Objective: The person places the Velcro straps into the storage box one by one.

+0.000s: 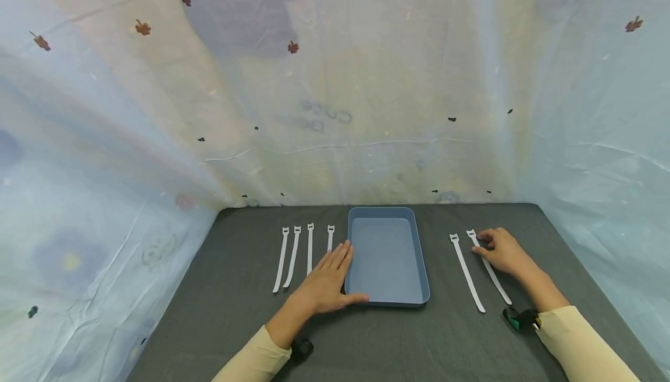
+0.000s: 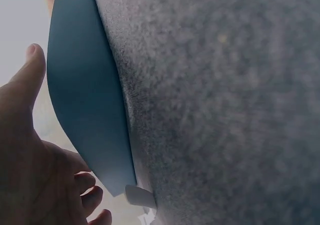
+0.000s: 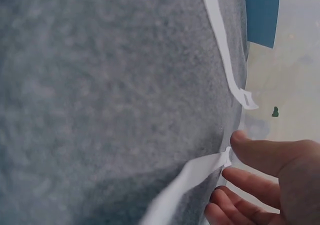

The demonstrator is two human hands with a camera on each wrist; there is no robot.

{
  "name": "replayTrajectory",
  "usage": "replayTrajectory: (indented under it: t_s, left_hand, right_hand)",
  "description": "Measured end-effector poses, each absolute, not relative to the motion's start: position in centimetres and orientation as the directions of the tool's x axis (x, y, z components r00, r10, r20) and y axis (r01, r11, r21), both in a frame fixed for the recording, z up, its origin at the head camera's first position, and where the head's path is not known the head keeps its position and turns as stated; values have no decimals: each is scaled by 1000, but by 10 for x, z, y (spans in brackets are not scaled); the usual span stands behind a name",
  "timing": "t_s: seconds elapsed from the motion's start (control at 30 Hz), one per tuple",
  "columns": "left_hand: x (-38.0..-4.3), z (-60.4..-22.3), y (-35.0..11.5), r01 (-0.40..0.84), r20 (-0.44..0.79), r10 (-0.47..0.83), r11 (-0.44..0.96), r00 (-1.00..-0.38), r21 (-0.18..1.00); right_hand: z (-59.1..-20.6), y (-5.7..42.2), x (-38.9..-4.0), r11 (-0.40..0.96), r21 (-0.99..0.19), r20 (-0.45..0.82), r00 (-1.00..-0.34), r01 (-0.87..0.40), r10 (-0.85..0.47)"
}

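My left hand (image 1: 325, 282) lies with straight fingers along the left side of a shallow blue-grey tray (image 1: 387, 303), thumb across its near corner. The left wrist view shows the hand (image 2: 37, 150) beside the tray's outer wall (image 2: 87, 90). My right hand (image 1: 503, 251) is at the slotted head of a white cable strap (image 1: 494, 277). Seen from the right wrist, thumb (image 3: 245, 141) and fingers stand apart on either side of that strap's end (image 3: 197, 170). A second white strap (image 1: 466, 271) lies just left of it.
Several more white straps (image 1: 281, 260) lie roughly side by side left of the tray, one partly hidden by my left hand. Dark grey cloth (image 1: 387, 341) covers the table. A pale patterned sheet (image 1: 335, 91) hangs behind and at both sides.
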State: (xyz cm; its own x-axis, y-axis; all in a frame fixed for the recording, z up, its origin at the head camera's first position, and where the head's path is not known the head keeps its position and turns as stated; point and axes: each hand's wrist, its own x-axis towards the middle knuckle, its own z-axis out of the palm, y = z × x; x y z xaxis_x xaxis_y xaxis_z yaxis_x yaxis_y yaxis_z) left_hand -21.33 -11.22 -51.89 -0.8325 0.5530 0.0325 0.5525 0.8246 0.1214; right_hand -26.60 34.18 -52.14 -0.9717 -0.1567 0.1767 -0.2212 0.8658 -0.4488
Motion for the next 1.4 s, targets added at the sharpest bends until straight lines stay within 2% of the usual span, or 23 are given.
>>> replayTrajectory:
  t_s: [0.17,0.53,0.7,1.07,1.4]
  left_hand:
    - [-214,-520,-110,542,23,544,832,-839,118]
    - [-213,-519,-106,524,-2,527,846,-850,102]
    - [-211,-514,-103,499,-41,504,861,-863,96]
    - [-215,-516,-100,496,-57,501,864,-864,86]
    - [-215,-520,-102,492,-56,499,864,-865,107]
  right_hand:
    - [-525,344,-270,872,-462,168,-981,-162,-93]
    - [-517,342,-270,867,-498,3,-1000,-14,-14]
    - [-513,342,-269,862,-506,-28,-1000,22,9]
    - [-513,345,-269,839,-544,3,-1000,-6,-5]
    - [-495,343,-264,812,-583,69,-996,3,54]
